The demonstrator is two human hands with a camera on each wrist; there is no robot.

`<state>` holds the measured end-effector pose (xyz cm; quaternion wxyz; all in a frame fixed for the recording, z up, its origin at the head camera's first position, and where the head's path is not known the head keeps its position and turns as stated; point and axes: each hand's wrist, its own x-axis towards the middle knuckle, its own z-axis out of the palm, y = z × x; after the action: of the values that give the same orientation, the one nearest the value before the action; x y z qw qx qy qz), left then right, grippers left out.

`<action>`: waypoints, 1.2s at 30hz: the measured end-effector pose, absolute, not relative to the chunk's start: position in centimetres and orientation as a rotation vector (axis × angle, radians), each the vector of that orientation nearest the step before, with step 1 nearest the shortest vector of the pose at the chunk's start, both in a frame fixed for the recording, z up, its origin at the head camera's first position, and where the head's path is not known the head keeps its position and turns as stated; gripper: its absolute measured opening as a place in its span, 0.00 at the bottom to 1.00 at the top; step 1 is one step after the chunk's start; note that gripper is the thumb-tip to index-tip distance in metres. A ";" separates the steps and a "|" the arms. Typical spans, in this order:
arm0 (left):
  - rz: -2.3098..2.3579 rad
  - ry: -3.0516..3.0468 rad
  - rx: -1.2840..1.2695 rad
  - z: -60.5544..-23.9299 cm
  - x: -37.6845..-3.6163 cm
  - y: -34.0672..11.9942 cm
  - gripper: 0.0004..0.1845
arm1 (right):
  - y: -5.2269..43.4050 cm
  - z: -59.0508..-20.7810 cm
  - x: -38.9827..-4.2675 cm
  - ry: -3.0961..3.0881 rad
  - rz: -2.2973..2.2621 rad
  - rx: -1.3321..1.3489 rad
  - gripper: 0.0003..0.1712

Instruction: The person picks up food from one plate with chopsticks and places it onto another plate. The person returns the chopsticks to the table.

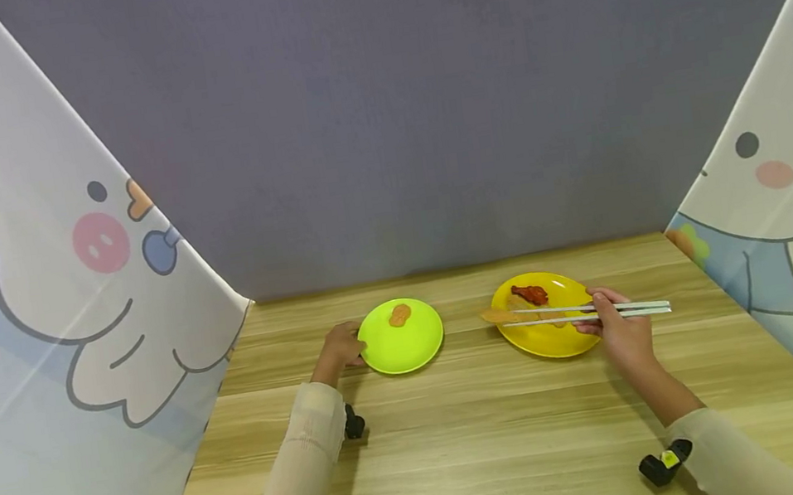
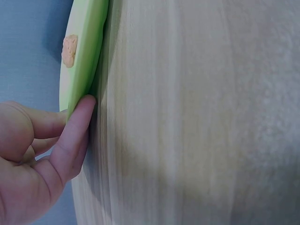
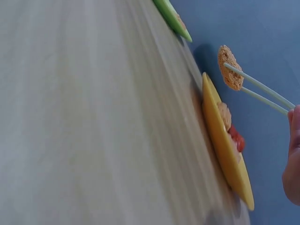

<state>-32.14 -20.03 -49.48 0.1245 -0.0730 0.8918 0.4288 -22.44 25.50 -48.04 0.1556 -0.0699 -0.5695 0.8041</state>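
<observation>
My left hand (image 1: pixel 342 345) pinches the left rim of a lime-green plate (image 1: pixel 403 354), thumb and fingers on either side of the edge in the left wrist view. One brown nugget (image 1: pixel 399 315) lies toward the plate's far side. My right hand (image 1: pixel 620 331) holds a pair of pale chopsticks (image 1: pixel 652 303). Between their tips is a breaded nugget (image 3: pixel 226 55), raised above the left edge of a yellow plate (image 1: pixel 564 349). On that plate lie a reddish drumstick-like piece (image 1: pixel 530 294) and more tan pieces, partly hidden behind the chopsticks.
Both plates stand on a wood-grain table (image 1: pixel 467 439), green on the left and yellow on the right, with a gap between them. A grey panel (image 1: pixel 424 110) rises at the back. Cartoon-printed cloths (image 1: pixel 38 328) flank both sides.
</observation>
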 end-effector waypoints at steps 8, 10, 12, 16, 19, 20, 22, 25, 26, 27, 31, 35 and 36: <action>1.242 2.594 -0.210 -49.7 -32.4 -20.2 0.29 | 27.5 -49.7 -21.5 -1.533 2.331 -0.213 0.10; 1.235 2.594 -0.211 -49.7 -32.4 -20.2 0.29 | 27.8 -50.1 -21.4 -1.510 2.334 -0.196 0.09; 1.230 2.598 -0.207 -49.7 -32.4 -20.2 0.29 | 28.1 -50.5 -21.3 -1.513 2.322 -0.169 0.09; 1.230 2.596 -0.207 -49.7 -32.5 -20.2 0.29 | 28.5 -51.0 -21.1 -1.514 2.322 -0.132 0.09; 1.236 2.586 -0.221 -49.8 -32.6 -20.1 0.29 | 28.7 -51.2 -21.0 -1.552 2.306 -0.136 0.12; 1.239 2.583 -0.225 -49.8 -32.7 -20.1 0.30 | 28.7 -51.2 -20.9 -1.563 2.300 -0.142 0.13; 1.239 2.584 -0.221 -49.8 -32.6 -20.2 0.30 | 28.8 -51.2 -20.9 -1.589 2.287 -0.153 0.14; 1.246 2.590 -0.212 -49.8 -32.6 -20.2 0.29 | 28.9 -51.0 -20.8 -1.568 2.316 -0.146 0.15; 1.249 2.592 -0.209 -49.8 -32.5 -20.2 0.30 | 28.9 -50.9 -20.8 -1.557 2.329 -0.138 0.15; 1.253 2.592 -0.206 -49.8 -32.4 -20.2 0.30 | 29.0 -50.9 -20.8 -1.546 2.343 -0.130 0.15; 1.274 2.586 -0.207 -49.8 -32.4 -20.2 0.30 | 29.1 -50.5 -20.8 -1.523 2.370 -0.090 0.15; 1.252 2.589 -0.217 -49.9 -32.7 -20.2 0.30 | 28.8 -50.0 -20.8 -1.509 2.390 -0.071 0.15; 1.248 2.590 -0.217 -50.0 -32.7 -20.2 0.30 | 28.7 -50.0 -20.8 -1.506 2.397 -0.077 0.15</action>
<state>-32.73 -20.21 -49.98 0.1290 -0.0747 0.8908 0.4293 -20.83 28.74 -50.01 0.1543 -0.0269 -0.5256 0.8362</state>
